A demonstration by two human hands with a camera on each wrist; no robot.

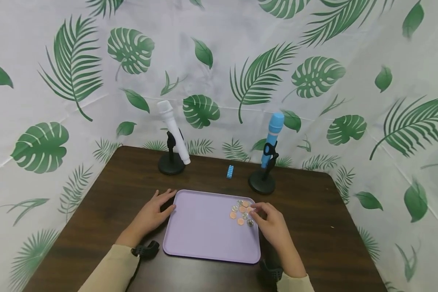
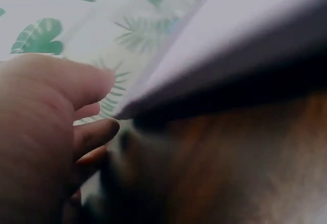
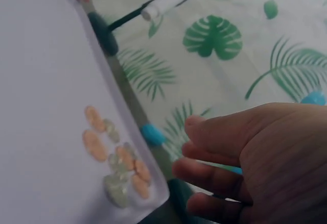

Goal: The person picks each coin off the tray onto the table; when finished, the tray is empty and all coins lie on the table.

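A lilac tray (image 1: 200,231) lies on the dark wooden table. On its right side sits a loose cluster of small round pieces: flat copper-coloured discs (image 1: 232,215) and shiny silvery or clear ones (image 1: 250,222), too small to identify surely. My right hand (image 1: 275,229) hovers at the tray's right edge, fingertips close to the cluster. In the right wrist view its fingers (image 3: 204,173) are loosely bent with nothing between them. My left hand (image 1: 151,215) lies by the tray's left edge, fingers spread; whether it touches the rim, I cannot tell.
Behind the tray, a white microphone (image 1: 175,132) leans in a black stand at left and a blue microphone (image 1: 272,138) in another stand at right. A small blue block (image 1: 230,171) lies between them. A leaf-patterned cloth (image 1: 211,73) hangs behind the table.
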